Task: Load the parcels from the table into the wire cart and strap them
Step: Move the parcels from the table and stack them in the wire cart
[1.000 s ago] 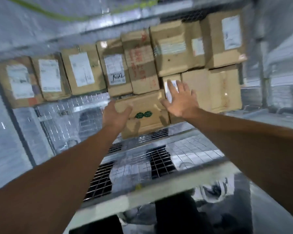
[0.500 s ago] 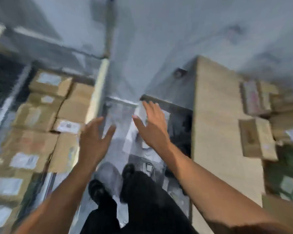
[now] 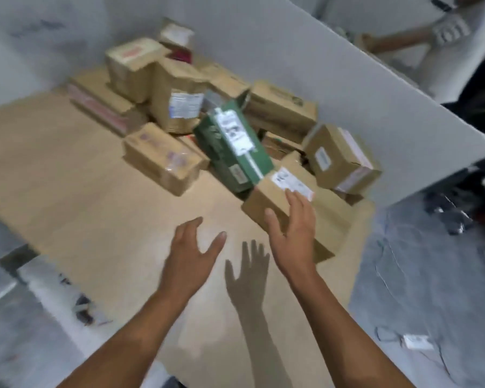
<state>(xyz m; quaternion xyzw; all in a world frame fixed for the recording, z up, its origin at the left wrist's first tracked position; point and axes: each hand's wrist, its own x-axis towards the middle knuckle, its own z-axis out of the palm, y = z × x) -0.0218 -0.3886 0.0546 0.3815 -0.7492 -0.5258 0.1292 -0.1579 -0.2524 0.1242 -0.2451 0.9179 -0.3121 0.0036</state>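
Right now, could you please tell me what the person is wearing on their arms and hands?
Nothing that shows. The left hand and right hand are bare: no gloves, rings, watch or wristband. The left forearm and right forearm are bare too, with no sleeve in view. Motion blur could hide very fine marks.

Pale wooden table [image 3: 67,177] spans centre-left. Brown cardboard parcels [image 3: 280,107] heaped on its far-right part, w/ grey partition board [image 3: 347,79] behind and to right. Green cardboard box [image 3: 233,147] mid-heap, tilted. Long brown cardboard carton [image 3: 163,161] just left of it; small brown labelled carton [image 3: 269,197] near-right of it. Rt hand [image 3: 291,233] at that carton's near side, contact unclear. Lt hand [image 3: 191,256] left of rt, over bare table.
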